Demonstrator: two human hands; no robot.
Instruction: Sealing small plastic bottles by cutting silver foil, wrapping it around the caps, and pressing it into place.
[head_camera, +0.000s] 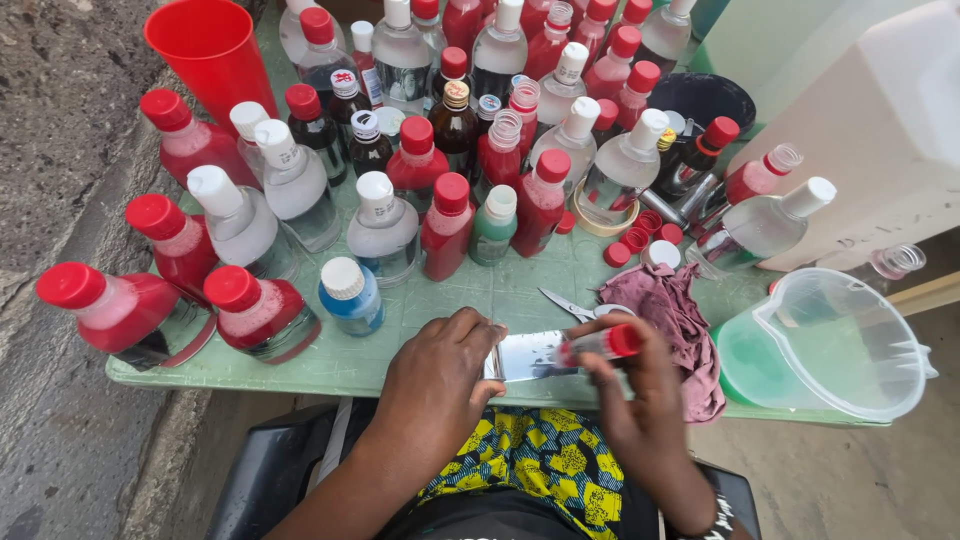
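Both hands worked at the table edge, w/ a small bottle lying sideways between them, over the person's lap. Left hand was closed on its base end, prob. to steady it; right hand was clamped round the neck by the red cap. Scissors and a cloth lay just behind, within reach, a clear jug to the right.

Left hand lies palm-down, fingers curled inward; right hand is raised opposite — fingers pinched shut, both forearms angled forward.
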